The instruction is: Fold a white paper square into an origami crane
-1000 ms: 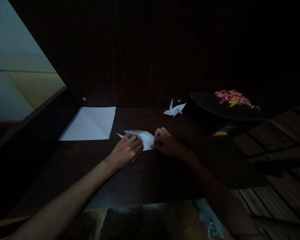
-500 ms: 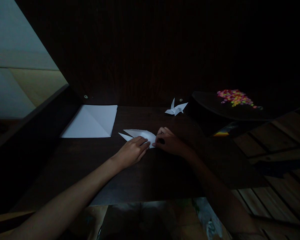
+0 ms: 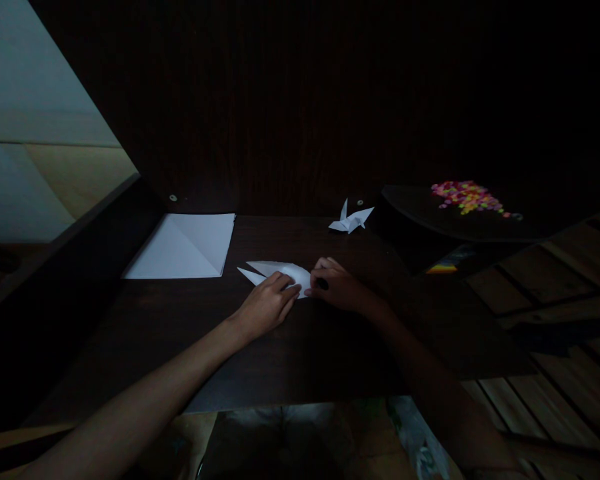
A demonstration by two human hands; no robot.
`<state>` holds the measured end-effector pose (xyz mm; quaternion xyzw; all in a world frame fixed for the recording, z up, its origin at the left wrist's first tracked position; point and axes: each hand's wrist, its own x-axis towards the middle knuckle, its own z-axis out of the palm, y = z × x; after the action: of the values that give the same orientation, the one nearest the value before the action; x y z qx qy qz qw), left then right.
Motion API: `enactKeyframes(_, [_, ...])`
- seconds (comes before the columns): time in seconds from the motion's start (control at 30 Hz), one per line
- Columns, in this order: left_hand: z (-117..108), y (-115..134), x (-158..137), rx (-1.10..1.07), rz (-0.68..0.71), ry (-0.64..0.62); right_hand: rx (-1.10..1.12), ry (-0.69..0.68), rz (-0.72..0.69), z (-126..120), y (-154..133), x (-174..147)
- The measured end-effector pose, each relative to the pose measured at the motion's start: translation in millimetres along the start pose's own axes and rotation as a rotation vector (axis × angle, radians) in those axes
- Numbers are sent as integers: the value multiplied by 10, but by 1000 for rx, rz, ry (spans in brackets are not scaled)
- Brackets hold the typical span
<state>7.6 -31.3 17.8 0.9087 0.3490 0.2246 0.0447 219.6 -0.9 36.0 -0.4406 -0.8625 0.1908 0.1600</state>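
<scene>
A folded white sheet of origami paper (image 3: 270, 268) lies on the dark desk, its two pointed flaps directed left. My left hand (image 3: 267, 300) rests on its near side, fingers bent and pressing the paper down. At the paper's right end my right hand (image 3: 337, 285) has thumb and forefinger curled together in a pinch on the edge. Exactly how much paper sits between those fingertips is hard to see in the dim light. Behind the right hand stands a finished white paper crane (image 3: 351, 220).
A stack of square white paper (image 3: 185, 247) with diagonal creases lies at the left. On a dark corner shelf (image 3: 410, 207) at the right is a heap of small colourful pieces (image 3: 467, 197). The desk's dark back panel (image 3: 280, 120) rises behind, and a raised side board (image 3: 60, 260) borders the left.
Both hands stay in place on the folded paper, with almost no finger movement. The whole view has shifted very slightly.
</scene>
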Motion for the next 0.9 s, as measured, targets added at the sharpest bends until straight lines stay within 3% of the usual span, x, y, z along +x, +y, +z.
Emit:
enactKeyframes(0.37, [15, 16, 13, 4, -25, -1, 14, -102, -55, -141, 30, -29])
enactKeyframes(0.9, [29, 25, 19, -74, -88, 22, 49, -62, 9, -87, 78, -17])
